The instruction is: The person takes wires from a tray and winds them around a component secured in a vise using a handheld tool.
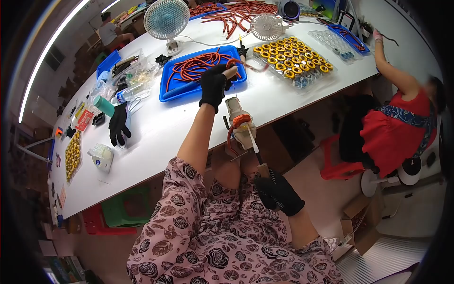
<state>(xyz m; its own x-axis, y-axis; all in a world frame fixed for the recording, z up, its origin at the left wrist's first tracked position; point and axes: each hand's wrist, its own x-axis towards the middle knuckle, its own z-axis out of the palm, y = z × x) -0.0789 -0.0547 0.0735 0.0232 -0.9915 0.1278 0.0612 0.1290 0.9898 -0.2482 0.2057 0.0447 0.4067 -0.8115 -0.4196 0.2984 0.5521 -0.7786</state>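
the left hand curls its fingers by a red wire at the blue tray; i cannot tell what they pinch. the right hand wraps a tool, tip at the orange coil on the holder.

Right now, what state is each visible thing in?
Orange ring: against beige holder
Long pale-bladed tool: held, tip near ring
Black-gloved right hand: gripping tool
Black-gloved left hand: curled, contents unclear
Blue rectangular plastic tray: holding red strands
Larger white fan: upright, spinning unclear
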